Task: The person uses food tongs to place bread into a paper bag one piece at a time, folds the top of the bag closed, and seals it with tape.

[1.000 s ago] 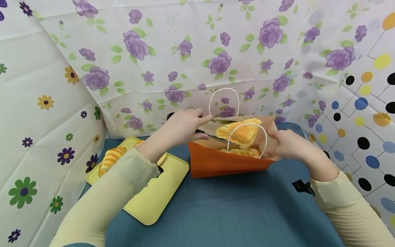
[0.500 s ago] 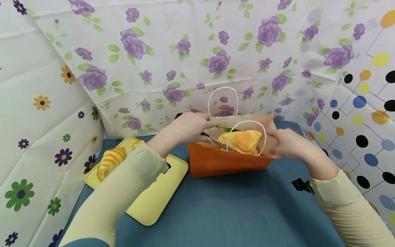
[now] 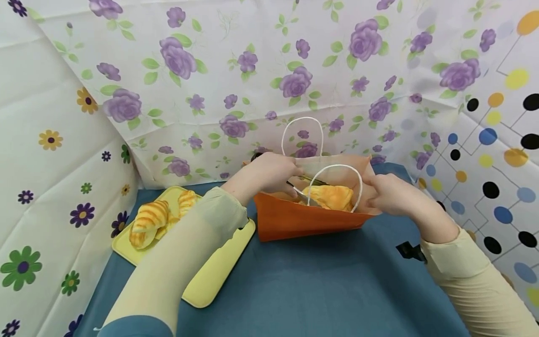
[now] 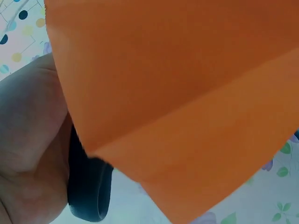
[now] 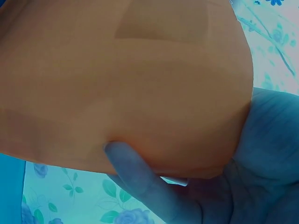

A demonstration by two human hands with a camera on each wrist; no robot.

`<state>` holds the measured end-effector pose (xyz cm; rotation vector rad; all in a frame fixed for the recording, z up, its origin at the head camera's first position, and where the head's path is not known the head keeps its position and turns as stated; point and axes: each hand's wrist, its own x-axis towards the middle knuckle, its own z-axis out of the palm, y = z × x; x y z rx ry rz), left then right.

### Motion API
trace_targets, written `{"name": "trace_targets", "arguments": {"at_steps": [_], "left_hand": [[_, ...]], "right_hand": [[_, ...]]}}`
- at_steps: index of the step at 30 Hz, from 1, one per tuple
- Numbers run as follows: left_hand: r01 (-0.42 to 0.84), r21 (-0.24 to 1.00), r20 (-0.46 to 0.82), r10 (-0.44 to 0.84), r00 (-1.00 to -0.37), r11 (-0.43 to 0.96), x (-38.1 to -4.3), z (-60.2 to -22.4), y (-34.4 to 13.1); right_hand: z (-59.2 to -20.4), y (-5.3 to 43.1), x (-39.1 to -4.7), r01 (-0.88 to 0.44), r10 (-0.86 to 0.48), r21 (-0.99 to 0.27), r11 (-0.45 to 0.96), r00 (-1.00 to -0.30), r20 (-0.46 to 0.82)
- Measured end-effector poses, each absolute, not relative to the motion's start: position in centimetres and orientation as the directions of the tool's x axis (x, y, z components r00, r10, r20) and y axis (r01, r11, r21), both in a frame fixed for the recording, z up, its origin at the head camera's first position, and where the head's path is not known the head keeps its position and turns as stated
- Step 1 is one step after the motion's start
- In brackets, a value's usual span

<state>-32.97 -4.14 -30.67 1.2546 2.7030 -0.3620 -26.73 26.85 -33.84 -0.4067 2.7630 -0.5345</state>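
In the head view my left hand (image 3: 269, 173) holds a pair of tongs (image 3: 300, 191) that reach down into an open orange paper bag (image 3: 307, 227). Between or against the tongs' arms lies a golden bread (image 3: 334, 196), low inside the bag; whether the tongs still pinch it I cannot tell. The tongs' black handle end (image 4: 88, 196) shows past the bag's edge in the left wrist view. My right hand (image 3: 396, 194) grips the bag's right side at the rim, with a finger (image 5: 128, 163) pressed on the paper. The bag's bottom is hidden.
Left of the bag lies a yellow tray (image 3: 219, 271) bearing several striped bread rolls (image 3: 149, 220), partly covered by the left sleeve. White cord handles (image 3: 303, 119) stand up from the bag. A blue cloth (image 3: 311, 290) covers the table; patterned sheets hang behind and beside.
The left hand has moved right and the tongs have lowered the golden bread from above the rim into the bag. The right hand keeps its grip on the bag.
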Motion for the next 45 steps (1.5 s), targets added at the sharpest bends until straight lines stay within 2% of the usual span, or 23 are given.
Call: {"name": "trace_targets", "arguments": {"at_steps": [4,9,17,24,30,38,45], "left_hand": [[0.735,-0.159,-0.280,0.684,-0.674,0.659,-33.3,-30.6,-3.4],[0.722,-0.180,-0.280,0.669,-0.689,0.668,-33.7,-31.2,-2.6],[0.737,-0.158,-0.273,0.688,-0.672,0.657,-33.5,-31.6,-0.6],[0.749,-0.201,-0.234,0.712,-0.663,0.631,-33.3,-31.4,0.0],[0.714,-0.125,-0.248,0.675,-0.695,0.689,-32.8,-31.4,-0.8],[0.692,-0.112,-0.272,0.647,-0.712,0.713,-33.0,-32.0,-1.4],[0.719,-0.194,-0.249,0.675,-0.694,0.668,-32.8,-32.8,-0.9]], "right_hand": [[-33.7,26.7,-26.8,-0.224,-0.331,-0.390,0.893,-0.914,-0.233],[-33.7,26.6,-26.9,-0.223,-0.320,-0.371,0.901,-0.920,-0.226],[-33.6,26.6,-26.8,-0.236,-0.339,-0.387,0.892,-0.913,-0.226],[-33.4,26.8,-26.8,-0.225,-0.333,-0.400,0.889,-0.916,-0.224],[-33.6,27.1,-26.4,-0.205,-0.322,-0.415,0.886,-0.918,-0.233],[-33.6,27.1,-26.5,-0.199,-0.310,-0.398,0.896,-0.920,-0.238],[-33.6,26.7,-26.6,-0.188,-0.306,-0.409,0.893,-0.920,-0.246]]}}
